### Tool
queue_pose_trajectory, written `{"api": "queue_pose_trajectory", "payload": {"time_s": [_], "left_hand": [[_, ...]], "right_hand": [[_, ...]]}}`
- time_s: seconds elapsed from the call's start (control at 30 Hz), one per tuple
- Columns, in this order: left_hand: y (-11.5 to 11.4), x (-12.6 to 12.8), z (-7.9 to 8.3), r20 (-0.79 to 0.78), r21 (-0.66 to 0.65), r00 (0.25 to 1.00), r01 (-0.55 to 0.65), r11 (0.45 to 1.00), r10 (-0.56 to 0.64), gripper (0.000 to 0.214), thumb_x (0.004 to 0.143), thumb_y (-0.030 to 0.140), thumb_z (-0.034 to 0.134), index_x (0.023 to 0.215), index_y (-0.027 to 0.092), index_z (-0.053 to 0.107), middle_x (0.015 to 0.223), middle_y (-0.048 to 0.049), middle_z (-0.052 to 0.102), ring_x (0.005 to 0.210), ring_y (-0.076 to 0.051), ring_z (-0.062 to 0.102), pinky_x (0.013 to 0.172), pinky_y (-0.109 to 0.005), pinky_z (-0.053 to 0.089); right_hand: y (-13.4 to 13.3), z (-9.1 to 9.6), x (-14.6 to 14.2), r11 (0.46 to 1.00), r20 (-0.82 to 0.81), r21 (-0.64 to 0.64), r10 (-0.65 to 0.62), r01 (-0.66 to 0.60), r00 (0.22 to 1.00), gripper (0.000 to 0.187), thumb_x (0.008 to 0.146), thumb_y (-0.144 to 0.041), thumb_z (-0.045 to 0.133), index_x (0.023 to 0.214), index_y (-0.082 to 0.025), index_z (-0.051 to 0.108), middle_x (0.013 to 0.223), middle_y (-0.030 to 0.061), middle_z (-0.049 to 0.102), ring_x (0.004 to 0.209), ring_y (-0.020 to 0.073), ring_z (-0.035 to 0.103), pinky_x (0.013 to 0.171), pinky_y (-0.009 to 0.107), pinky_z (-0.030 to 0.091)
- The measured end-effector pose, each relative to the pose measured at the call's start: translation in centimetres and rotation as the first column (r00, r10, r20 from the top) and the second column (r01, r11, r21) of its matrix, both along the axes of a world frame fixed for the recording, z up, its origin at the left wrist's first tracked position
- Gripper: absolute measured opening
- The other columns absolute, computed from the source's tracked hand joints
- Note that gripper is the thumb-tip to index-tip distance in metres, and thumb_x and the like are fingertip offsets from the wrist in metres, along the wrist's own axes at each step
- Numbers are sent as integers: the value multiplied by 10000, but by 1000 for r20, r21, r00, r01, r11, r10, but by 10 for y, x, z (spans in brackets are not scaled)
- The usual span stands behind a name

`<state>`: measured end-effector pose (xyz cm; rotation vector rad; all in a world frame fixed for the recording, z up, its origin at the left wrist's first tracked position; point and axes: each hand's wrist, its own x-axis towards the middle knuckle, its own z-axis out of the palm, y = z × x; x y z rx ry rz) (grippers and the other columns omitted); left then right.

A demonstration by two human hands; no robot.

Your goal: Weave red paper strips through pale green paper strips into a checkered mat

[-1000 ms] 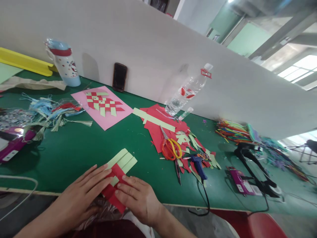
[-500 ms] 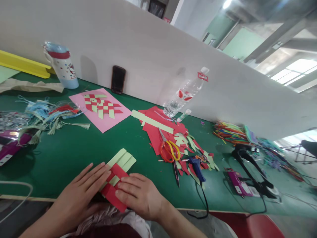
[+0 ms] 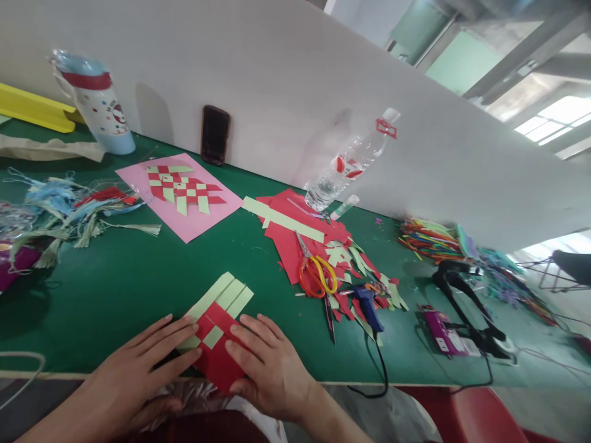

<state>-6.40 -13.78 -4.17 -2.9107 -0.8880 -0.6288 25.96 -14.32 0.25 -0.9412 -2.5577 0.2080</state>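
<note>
Lower centre, at near edge of green table [image 3: 115, 283]: left hand [image 3: 138, 363] open, flat, fingertips on left side of red-and-green paper weave [image 3: 217, 326]. Right hand [image 3: 268, 363] open, palm down on weave's red part. Neither grips.

Judgement: press evenly, hold green strips [image 3: 226, 292] parallel and snug, no gaps.

Right of centre: scissors [image 3: 316, 274], glue gun [image 3: 367, 304].

Upper left: woven sample on pink sheet [image 3: 180, 194], useful for comparing pattern.

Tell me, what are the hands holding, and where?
The woven paper piece, pinned flat on the table: left hand on its left edge, right hand on its red right side.
</note>
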Motion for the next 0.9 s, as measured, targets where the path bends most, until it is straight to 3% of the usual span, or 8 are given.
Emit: {"api": "queue_pose_trajectory", "payload": {"time_s": [0.07,0.17,0.27,0.4,0.63,0.9], "left_hand": [[2,5,5,9,-26,1000,-25,999,26,429,984,239,576,1399,314,652,1488,1,679,1422,-228,572,1262,-406,377],[9,19,14,59,-143,991,-112,983,122,590,894,-23,416,1341,260,677,1298,-36,753,1280,-224,644,1131,-378,498],[21,36,22,117,-321,966,-182,930,229,453,959,38,393,1206,246,711,1127,-61,753,1062,-213,695,946,-332,577],[37,47,25,99,-554,960,-164,816,260,306,1017,220,453,1220,238,682,1175,-85,728,1068,-222,721,914,-317,589],[40,49,13,60,-648,962,-165,743,266,329,948,203,517,1235,241,672,1186,-96,730,1096,-253,724,958,-364,581],[46,50,17,13,-744,961,-175,645,276,379,918,188,516,1269,247,645,1179,-86,697,1053,-242,723,894,-350,581]], "right_hand": [[1,1,-5,997,-11,-34,-77,76,997,402,1120,-442,501,1398,-174,614,1358,116,733,1374,286,583,1178,470,458],[2,4,-9,963,-11,-118,-245,242,970,317,1098,-326,534,1347,-158,636,1265,136,743,1219,307,635,1035,470,537],[0,4,-11,918,32,-195,-345,344,938,256,1037,-299,640,1264,-183,663,1187,126,731,1100,312,639,942,479,548],[-5,1,-16,877,51,-252,-411,410,910,237,954,-253,742,1176,-215,668,1146,101,707,1077,312,619,922,478,523],[-9,2,-24,826,34,-305,-489,475,872,225,895,-142,744,1079,-226,644,1147,86,691,1061,302,599,924,471,501],[-12,-3,-27,808,-37,-317,-534,497,844,208,877,-101,727,1020,-228,644,1137,80,695,1070,300,596,925,472,486]]}}
